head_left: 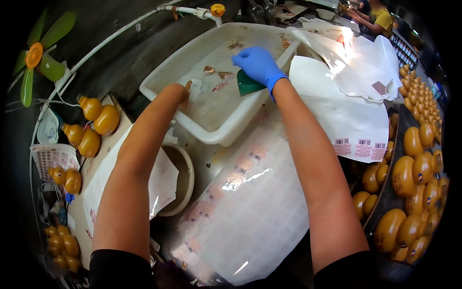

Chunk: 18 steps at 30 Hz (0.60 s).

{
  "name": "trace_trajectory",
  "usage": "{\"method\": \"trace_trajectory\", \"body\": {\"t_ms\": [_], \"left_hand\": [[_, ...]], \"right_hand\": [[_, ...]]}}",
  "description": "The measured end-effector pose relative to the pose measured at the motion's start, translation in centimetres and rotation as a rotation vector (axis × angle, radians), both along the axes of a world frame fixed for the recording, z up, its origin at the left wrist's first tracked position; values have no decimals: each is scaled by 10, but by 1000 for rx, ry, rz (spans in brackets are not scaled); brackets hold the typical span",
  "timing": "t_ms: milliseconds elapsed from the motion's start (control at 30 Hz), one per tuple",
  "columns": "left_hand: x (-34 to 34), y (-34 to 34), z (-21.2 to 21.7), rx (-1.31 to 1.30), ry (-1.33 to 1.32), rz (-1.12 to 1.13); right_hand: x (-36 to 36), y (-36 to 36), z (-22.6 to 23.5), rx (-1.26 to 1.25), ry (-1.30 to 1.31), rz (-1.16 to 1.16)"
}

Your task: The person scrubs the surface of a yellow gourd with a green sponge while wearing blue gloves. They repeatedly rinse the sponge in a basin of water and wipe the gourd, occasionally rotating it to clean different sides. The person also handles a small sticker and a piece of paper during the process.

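Observation:
My right hand (260, 65), in a blue glove, is closed over a flat green scraper (250, 84) above the right side of a white plastic tub (216, 136). The scraper's rounded blade points down and left. My bare left hand (184, 94) reaches over the tub's near left rim, beside a crumpled whitish, see-through scrap (198, 88). Most of its fingers are hidden behind the wrist, so its grip does not show. Cloudy liquid and small printed scraps (225, 75) lie in the tub. Between my forearms stretches a glossy translucent sheet with pinkish prints (250, 192).
A round bucket (190, 185) stands by my left forearm, partly under white paper (163, 180). White sheets (337, 115) lie right of the tub. Yellow-brown gourd-shaped items (414, 178) crowd the right; more gourds (106, 119) sit left, below a green fan (34, 55). A person (380, 21) works far right.

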<state>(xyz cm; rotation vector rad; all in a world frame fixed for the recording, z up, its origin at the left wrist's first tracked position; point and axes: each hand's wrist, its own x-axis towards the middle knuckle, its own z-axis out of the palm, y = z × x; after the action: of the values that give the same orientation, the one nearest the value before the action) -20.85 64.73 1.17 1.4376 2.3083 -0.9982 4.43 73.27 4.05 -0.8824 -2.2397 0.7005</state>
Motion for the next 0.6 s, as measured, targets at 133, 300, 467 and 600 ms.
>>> {"method": "trace_trajectory", "body": {"t_ms": [133, 300, 467, 600], "left_hand": [[1, 7, -20, -132, -156, -285], [28, 10, -11, -219, -511, -479], [23, -9, -29, 120, -557, -581], [10, -6, -47, -149, -728, -854]], "right_hand": [[1, -4, 2, -70, -4, -45], [2, 1, -2, -38, 32, -24], [0, 4, -5, -41, 15, -28], [-12, -4, -4, -37, 29, 16]]}}
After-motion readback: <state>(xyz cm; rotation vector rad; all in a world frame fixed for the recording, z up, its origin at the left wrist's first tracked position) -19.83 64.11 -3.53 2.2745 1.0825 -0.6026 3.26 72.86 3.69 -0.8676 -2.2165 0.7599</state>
